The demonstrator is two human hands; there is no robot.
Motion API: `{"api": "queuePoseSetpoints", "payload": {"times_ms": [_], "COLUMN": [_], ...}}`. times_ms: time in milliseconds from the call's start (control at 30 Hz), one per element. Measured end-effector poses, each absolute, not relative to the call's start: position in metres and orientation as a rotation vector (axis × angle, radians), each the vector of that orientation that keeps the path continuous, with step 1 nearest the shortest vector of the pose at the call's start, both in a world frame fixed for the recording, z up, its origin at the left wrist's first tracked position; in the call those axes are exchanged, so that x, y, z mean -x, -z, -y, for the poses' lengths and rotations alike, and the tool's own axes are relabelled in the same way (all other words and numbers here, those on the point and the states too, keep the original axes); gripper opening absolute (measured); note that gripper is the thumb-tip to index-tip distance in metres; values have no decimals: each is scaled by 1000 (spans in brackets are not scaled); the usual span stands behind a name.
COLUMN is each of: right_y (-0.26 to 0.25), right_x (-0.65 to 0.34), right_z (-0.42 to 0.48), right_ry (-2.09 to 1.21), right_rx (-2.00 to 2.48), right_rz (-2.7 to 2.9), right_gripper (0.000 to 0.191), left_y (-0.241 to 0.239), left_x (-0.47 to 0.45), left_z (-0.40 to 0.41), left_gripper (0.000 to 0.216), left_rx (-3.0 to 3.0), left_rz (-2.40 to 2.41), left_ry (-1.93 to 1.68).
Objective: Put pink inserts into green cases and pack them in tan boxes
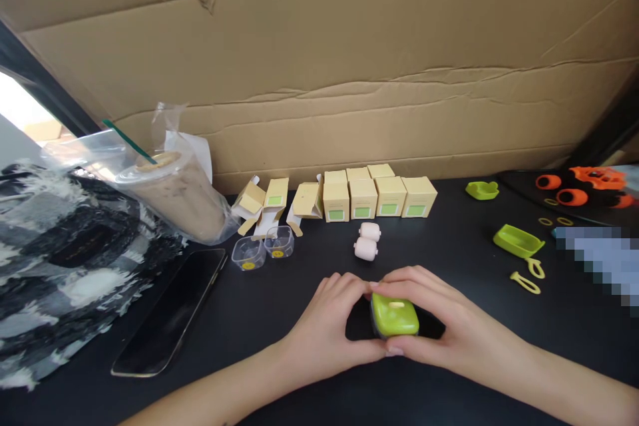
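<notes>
A small green rounded case point(394, 315) sits low over the black table point(249, 319), held between both hands. My right hand point(439, 323) curls round its right side, fingers over the top and thumb under the front. My left hand point(332, 323) pinches its left edge with fingertips and thumb. Just beyond the hands lie two pale pink rollers point(367, 241). Further back stands a row of small yellow boxes point(377, 196) with green squares on their fronts.
Opened yellow boxes point(272, 203) and two clear plastic cups point(263, 249) lie left of the row. A phone point(174, 309), a bagged drink point(174, 190) and patterned fabric point(60, 259) fill the left. Green trays point(516, 239), yellow clips point(526, 279) and orange toy parts point(582, 186) lie right. A cardboard wall point(349, 66) stands behind.
</notes>
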State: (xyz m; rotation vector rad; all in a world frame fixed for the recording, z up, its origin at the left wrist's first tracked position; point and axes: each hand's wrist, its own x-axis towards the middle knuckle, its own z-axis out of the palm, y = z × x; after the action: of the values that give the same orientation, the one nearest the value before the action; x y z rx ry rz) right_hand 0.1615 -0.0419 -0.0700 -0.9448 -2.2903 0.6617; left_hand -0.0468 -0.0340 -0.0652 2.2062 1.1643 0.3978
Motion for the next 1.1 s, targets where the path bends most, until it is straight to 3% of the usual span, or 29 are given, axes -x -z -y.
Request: {"api": "queuePoseSetpoints", "payload": {"times_ms": [233,600,767,933,1100], "right_y": [70,71,67,50,38], "right_x": [-162,-166,-167,-181,-201], "right_z": [40,40,40,33,24], "right_ry": [-649,-348,-382,-361,-267], "right_rx": [920,819,815,884,1044], "right_rz": [2318,2425,2418,2577,2648], "right_gripper": [42,58,61,48,37], "left_y": [65,64,64,52,17], "left_x": [47,46,46,56,71], "left_z": [33,34,35,28,-17], "left_gripper": [41,39,38,64,31], "left_rx": [-2218,-2210,-2230,-2293,-2551], "left_rz": [-1175,-1189,-1196,-1121,-1651], "left_ry": [-393,-384,-372,-450,-490]}}
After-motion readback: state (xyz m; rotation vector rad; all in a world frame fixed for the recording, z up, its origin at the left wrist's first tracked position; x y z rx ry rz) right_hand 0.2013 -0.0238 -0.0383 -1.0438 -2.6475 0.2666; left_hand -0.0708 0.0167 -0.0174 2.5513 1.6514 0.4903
